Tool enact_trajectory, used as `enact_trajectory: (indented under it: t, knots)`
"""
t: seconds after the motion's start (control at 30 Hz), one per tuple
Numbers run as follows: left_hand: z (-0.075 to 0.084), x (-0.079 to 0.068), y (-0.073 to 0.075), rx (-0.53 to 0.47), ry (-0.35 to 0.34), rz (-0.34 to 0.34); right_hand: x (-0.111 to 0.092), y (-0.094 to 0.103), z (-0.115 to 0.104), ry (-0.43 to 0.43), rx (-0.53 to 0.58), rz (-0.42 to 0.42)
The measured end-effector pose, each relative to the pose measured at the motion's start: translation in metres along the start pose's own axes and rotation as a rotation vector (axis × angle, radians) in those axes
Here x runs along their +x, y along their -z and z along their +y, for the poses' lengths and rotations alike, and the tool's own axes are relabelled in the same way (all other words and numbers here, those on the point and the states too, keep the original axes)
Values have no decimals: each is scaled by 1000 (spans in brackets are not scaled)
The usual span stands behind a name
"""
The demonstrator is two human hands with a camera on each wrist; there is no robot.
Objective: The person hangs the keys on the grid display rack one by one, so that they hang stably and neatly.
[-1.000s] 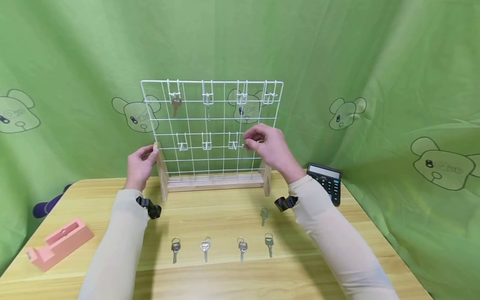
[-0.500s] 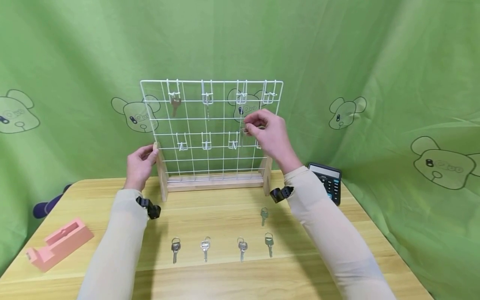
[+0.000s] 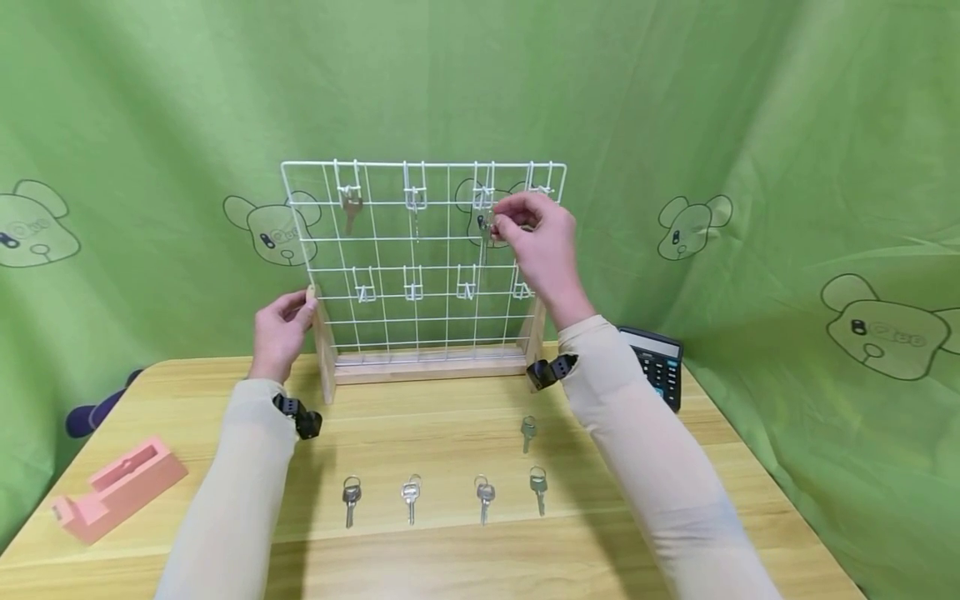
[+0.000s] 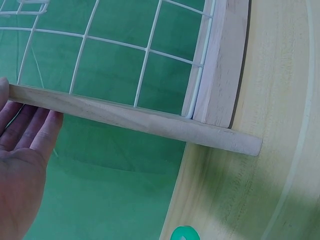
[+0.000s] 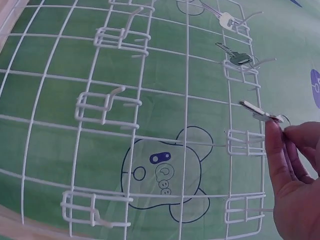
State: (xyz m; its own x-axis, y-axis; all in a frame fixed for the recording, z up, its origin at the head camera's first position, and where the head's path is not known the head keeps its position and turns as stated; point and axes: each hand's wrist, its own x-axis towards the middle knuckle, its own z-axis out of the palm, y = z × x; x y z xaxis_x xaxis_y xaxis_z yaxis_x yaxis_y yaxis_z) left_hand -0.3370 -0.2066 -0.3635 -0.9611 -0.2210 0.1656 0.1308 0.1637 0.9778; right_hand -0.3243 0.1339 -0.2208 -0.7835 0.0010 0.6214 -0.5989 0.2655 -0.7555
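Observation:
My right hand (image 3: 542,242) pinches a key (image 5: 257,111) by its ring between thumb and fingertips. The key is close in front of the third upper hook (image 3: 483,197) of the white wire grid rack (image 3: 448,250). My left hand (image 3: 281,329) grips the top of the rack's left wooden post (image 4: 125,119), thumb on one side and fingers on the other. One key (image 3: 352,210) hangs from the first upper hook, and a second key (image 5: 239,58) hangs from the hook beside it.
Several keys with rings lie on the wooden table (image 3: 435,567), among them a silver key (image 3: 410,492) and a greenish key (image 3: 528,432). A pink tape dispenser (image 3: 120,492) stands at the left, a black calculator (image 3: 660,367) at the right behind my forearm. Lower hooks (image 3: 413,289) hold no keys.
My right hand has risen with the key from the lower hook row to just beside the third upper hook. My left hand has stayed on the post.

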Motion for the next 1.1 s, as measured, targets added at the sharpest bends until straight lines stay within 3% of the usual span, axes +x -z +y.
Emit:
enact_trajectory:
  t: [0.17, 0.47, 0.8, 1.1]
  knots:
    - [-1, 0, 1, -2, 0, -5, 5, -2, -2, 12, 36, 76]
    - [-2, 0, -1, -12, 10, 0, 14, -7, -8, -43, 44, 130]
    - [0, 1, -2, -28, 0, 12, 19, -10, -6, -86, -14, 116]
    - [-2, 3, -1, -12, -19, 11, 9, -7, 3, -56, -13, 105]
